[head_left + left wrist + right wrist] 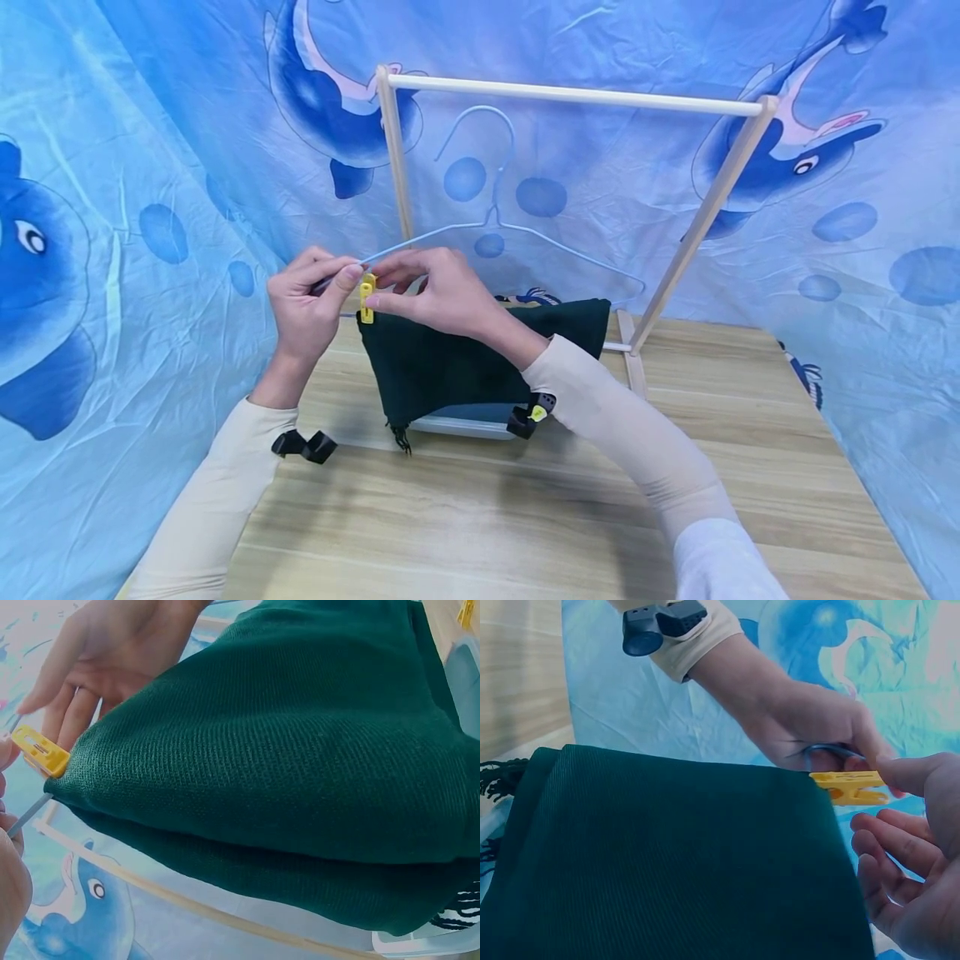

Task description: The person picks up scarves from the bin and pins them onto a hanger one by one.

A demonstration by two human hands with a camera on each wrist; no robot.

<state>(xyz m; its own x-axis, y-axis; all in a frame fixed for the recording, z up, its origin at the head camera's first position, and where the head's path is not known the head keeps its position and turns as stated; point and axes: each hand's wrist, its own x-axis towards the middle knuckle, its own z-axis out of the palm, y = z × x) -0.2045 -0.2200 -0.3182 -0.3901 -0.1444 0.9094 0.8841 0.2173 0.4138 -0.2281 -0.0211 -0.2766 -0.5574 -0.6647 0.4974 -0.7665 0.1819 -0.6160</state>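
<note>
A dark green knitted scarf (pixel 450 367) with fringe hangs folded over the lower bar of a light blue wire hanger (pixel 492 208). At the scarf's upper left corner, a yellow clothespin (pixel 367 300) is clipped on, its handle ends spread apart in the right wrist view. My left hand (pixel 306 304) pinches the hanger's left end beside this clothespin (pixel 43 755). My right hand (pixel 442 292) is on the other side, its thumb at the clothespin's handle end. In the right wrist view the other visible fingers (pixel 900 847) stay loosely bent, apart from the clothespin.
Behind the hanger stands a wooden rack with a white top rod (pixel 577 93). Below the scarf sits a pale blue container (pixel 465 427) on the wood-grain table (pixel 420 517). Another yellow piece (pixel 466 613) shows at the left wrist view's corner. Blue dolphin-print cloth (pixel 615 50) surrounds the table.
</note>
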